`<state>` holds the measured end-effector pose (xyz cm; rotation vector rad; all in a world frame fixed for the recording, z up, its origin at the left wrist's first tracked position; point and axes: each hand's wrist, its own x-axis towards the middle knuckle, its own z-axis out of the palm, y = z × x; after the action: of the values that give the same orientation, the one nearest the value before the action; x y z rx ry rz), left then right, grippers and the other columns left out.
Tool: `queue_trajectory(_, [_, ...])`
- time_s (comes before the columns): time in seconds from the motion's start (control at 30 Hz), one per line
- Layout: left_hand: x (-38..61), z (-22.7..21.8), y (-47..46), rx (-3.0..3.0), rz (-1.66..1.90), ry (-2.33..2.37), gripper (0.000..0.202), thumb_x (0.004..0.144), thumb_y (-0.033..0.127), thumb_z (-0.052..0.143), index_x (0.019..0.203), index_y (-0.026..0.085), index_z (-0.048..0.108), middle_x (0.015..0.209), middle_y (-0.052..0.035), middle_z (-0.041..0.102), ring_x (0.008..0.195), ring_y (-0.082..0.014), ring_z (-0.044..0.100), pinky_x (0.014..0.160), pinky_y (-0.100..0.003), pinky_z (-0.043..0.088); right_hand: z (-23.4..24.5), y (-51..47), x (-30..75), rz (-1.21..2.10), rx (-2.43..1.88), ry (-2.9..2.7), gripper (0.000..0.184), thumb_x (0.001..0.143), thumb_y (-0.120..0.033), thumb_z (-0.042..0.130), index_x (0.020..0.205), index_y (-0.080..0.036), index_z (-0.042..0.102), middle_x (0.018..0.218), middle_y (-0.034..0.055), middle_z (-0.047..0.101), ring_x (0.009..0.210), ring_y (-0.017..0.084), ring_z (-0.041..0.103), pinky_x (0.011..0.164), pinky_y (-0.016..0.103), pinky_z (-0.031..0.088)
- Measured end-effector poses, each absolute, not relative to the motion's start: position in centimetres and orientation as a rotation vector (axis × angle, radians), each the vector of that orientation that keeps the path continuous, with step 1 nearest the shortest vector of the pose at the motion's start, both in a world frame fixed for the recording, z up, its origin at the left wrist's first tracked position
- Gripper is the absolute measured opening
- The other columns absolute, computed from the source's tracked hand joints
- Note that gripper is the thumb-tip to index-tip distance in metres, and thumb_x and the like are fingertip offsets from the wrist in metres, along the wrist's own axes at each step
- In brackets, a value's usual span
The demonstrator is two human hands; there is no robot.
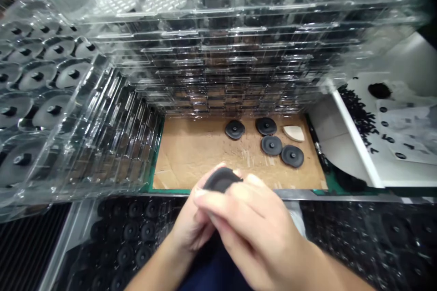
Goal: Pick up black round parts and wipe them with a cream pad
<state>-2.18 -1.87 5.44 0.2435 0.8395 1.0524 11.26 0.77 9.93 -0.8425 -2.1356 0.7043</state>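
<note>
Five dark discs show ahead of the person: one held, four lying loose. The held one, a black rubber diaphragm (221, 179), sits between both hands just above the near edge of a brown cardboard sheet (191, 154). Only its curved upper part shows, smooth and matte, and the rest is hidden behind the fingers. The right hand (254, 223) lies across it with the fingers closed and curled over its face, while the left hand (191, 225) cups it from below, fingertips against the rim. Neither hand is spread wide; both are closed around the disc.

Four matching diaphragms (271, 145) lie flat toward the cardboard's far right corner, each round with a slightly lobed edge and a raised centre boss. A cream foam wedge (293, 133) lies just beside them in that same corner. Stacked clear plastic trays (211, 68) rise along the cardboard's far and left edges, with more discs visible in their moulded pockets. Below the near edge, further black discs (133, 232) fill the space under the hands. Past the right edge, a white-walled tray (357, 138) holds a scatter of small black parts (357, 113).
</note>
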Motion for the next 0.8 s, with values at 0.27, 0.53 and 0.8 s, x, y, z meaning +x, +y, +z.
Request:
queue_trajectory(0.27, [-2.4,4.0,-2.0,0.153,1.069,0.702,0.056,0.059,0.034,0.086,0.110,0.024,0.068,0.104,-0.0020,0.072,0.099,-0.0174,0.066,0.091,-0.025,0.050,9.8,1.8,13.3,0.421,-1.037,-2.244,0.029,0.094,-0.010,0.041,0.100,-0.017,0.069,0.071,0.0017,0.064,0.061,0.014,0.050,0.062,0.031,0.032])
queue_trajectory(0.53, [-3.9,4.3,-2.2,0.102,1.114,0.579,0.058,0.054,0.038,0.087,0.108,0.030,0.069,0.119,-0.0015,0.069,0.096,-0.0213,0.070,0.086,-0.028,0.054,2.1,2.5,14.2,0.960,-1.420,-1.907,0.026,0.096,-0.026,0.045,0.110,-0.018,0.066,0.096,0.0067,0.070,0.082,0.017,0.064,0.073,0.029,0.051])
queue_trajectory(0.8, [-4.3,3.8,-2.4,0.097,1.087,0.639,0.058,0.056,0.039,0.086,0.110,0.026,0.068,0.110,-0.0013,0.073,0.098,-0.0187,0.068,0.087,-0.024,0.051,-0.2,-0.8,14.7,1.120,-1.419,-2.036,0.021,0.092,-0.024,0.050,0.101,-0.019,0.068,0.090,0.0052,0.073,0.082,0.020,0.069,0.070,0.030,0.055])
